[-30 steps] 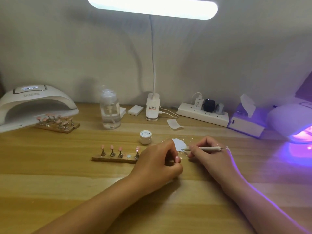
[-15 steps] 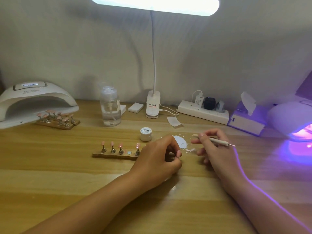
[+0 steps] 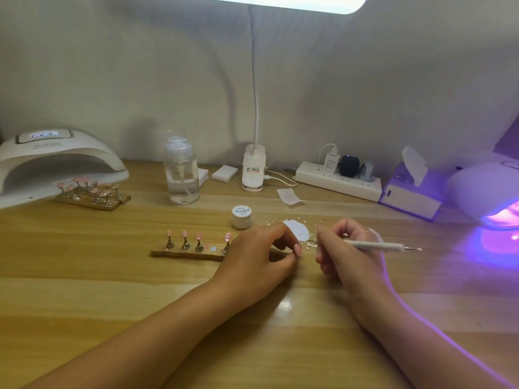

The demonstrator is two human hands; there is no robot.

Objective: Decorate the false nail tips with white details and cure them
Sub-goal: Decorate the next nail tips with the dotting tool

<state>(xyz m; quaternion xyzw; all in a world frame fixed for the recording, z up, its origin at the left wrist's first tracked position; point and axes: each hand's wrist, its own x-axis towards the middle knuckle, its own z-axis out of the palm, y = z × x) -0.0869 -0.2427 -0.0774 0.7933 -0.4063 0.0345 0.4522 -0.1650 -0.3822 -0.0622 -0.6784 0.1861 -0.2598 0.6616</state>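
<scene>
Head view: the right hand [image 3: 351, 254] pinches a slim white dotting pen [image 3: 376, 245], its near end pointing left at the left hand [image 3: 258, 254], whose fingers curl thumb to fingertip; whether they pinch anything I cannot tell. Just left of that hand, four glossy pink nail tips [image 3: 184, 234] stand upright on metal pegs along a wooden strip [image 3: 185, 254]. A white paint smear [image 3: 295, 230] lies just beyond both hands.

Bright desk lamp [image 3: 280, 2] overhead, violet glow from the right, soft focus, wide-angle bending.
</scene>
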